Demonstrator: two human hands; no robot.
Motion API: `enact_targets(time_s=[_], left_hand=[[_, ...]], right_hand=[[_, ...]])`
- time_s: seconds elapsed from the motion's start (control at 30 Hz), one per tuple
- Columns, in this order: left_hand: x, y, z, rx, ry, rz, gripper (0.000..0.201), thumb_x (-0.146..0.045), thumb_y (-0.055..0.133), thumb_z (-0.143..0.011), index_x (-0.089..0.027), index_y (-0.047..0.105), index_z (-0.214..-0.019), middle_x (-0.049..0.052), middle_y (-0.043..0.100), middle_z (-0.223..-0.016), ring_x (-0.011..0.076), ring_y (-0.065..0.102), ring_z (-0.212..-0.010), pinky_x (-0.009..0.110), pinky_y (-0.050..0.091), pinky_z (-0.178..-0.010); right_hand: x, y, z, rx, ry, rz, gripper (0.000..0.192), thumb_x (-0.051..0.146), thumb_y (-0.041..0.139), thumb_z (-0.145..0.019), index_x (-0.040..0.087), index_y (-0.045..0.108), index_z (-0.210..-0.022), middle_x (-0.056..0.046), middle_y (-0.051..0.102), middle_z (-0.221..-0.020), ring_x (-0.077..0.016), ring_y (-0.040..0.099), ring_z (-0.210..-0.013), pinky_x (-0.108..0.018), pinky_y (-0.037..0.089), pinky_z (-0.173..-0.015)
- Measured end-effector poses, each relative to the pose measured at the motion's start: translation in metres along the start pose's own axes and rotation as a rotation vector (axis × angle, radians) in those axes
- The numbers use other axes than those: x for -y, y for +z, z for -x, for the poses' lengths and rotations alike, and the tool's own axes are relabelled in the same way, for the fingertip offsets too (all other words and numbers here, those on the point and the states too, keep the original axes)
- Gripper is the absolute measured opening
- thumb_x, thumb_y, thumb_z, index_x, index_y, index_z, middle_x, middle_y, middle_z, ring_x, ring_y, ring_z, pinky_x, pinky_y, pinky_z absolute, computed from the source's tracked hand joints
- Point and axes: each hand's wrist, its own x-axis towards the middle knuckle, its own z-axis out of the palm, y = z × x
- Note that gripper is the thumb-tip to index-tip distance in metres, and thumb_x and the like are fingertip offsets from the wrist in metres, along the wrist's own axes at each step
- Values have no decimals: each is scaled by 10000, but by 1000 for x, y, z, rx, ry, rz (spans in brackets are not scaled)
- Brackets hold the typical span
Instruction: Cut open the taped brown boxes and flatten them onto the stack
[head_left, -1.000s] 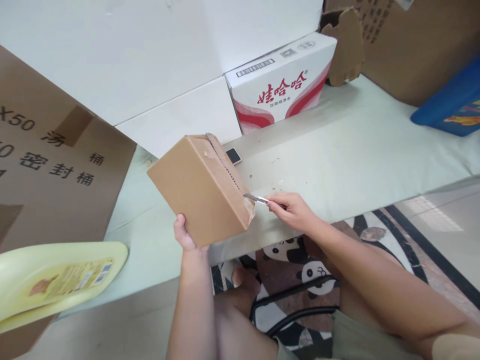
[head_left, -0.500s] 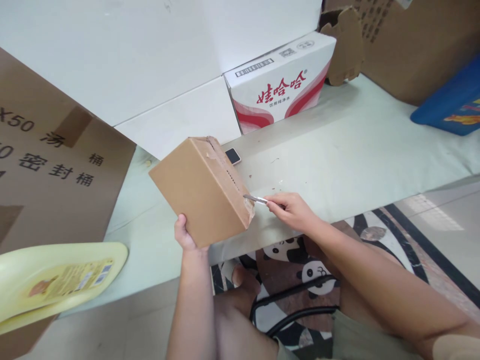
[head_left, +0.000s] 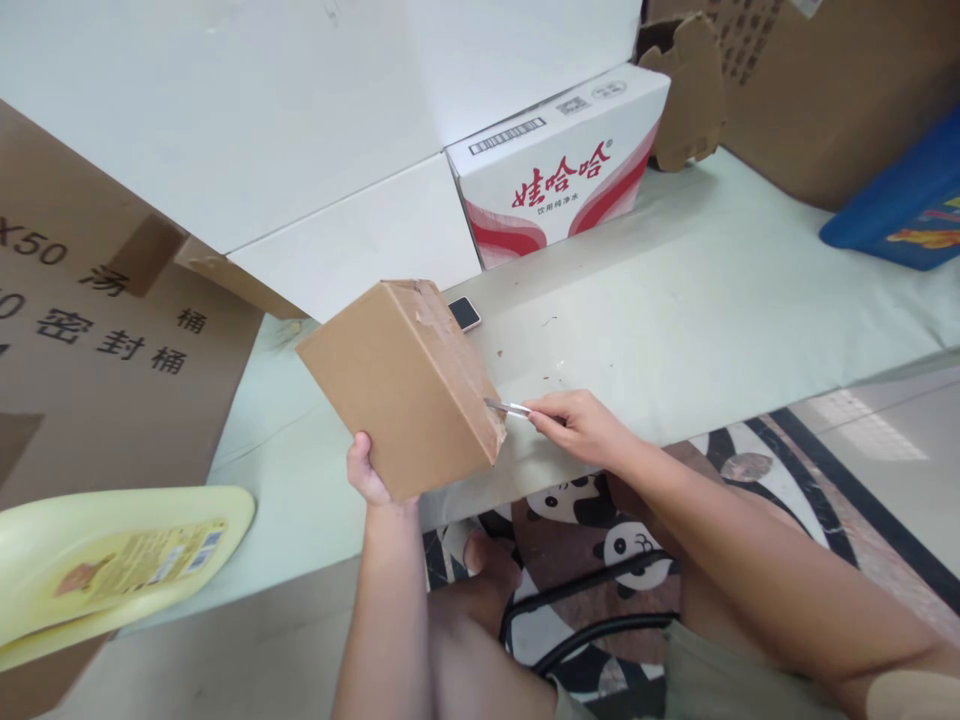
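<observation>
A small brown cardboard box point(head_left: 397, 385) is tilted up over the pale green table point(head_left: 712, 300). My left hand point(head_left: 365, 470) grips its near bottom corner, with most of the fingers hidden behind the box. My right hand point(head_left: 577, 425) pinches a thin metal blade point(head_left: 506, 407), whose tip touches the taped seam at the box's lower right edge. The tape along that seam looks torn and ragged.
A phone point(head_left: 465, 313) lies behind the box. A white and red carton point(head_left: 559, 165) stands at the back, large brown cartons point(head_left: 97, 340) at the left and far right point(head_left: 810, 90). A yellow plastic piece point(head_left: 112, 560) sits at the lower left, a blue object point(head_left: 900, 200) at the right.
The box has turned slightly, so its seam face now shows less. The blade has slid a little down and left along the seam. A cardboard flap has appeared at the left.
</observation>
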Motion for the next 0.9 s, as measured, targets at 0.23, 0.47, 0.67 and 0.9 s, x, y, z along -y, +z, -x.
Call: enact_targets(time_s=[0.23,0.47,0.67,0.9], left_hand=[[0,-2,0,9,-35,2,452,-496,771,-727,-247,739,-1103,34,784,-980,244,725,-896,346,582,-785],[0,-2,1,0,-21,-15,497,-518,770,-723,-242,730,-1135,45,777,-1009,257,717,-938,355,568,-813],[1,3,3,-12,-25,14,487,-494,782,-717,-244,741,-1133,29,782,-1021,239,716,-913,344,572,-801],[1,2,3,-13,-46,20,481,-474,769,-728,-244,742,-1149,28,783,-990,239,718,-898,345,574,-797]], right_hand=[[-1,1,1,9,10,-1,348,301,451,-992,184,770,-923,-19,636,-688,-134,553,-631,-241,389,-644],[2,0,0,16,-20,25,370,308,434,-999,175,780,-994,-36,664,-704,-139,560,-636,-243,393,-649],[1,2,1,32,1,-3,389,314,433,-996,160,788,-1038,-38,661,-706,-139,562,-637,-242,392,-637],[0,1,2,26,-21,14,360,290,446,-1001,181,783,-1069,-34,687,-731,-134,562,-639,-239,397,-658]])
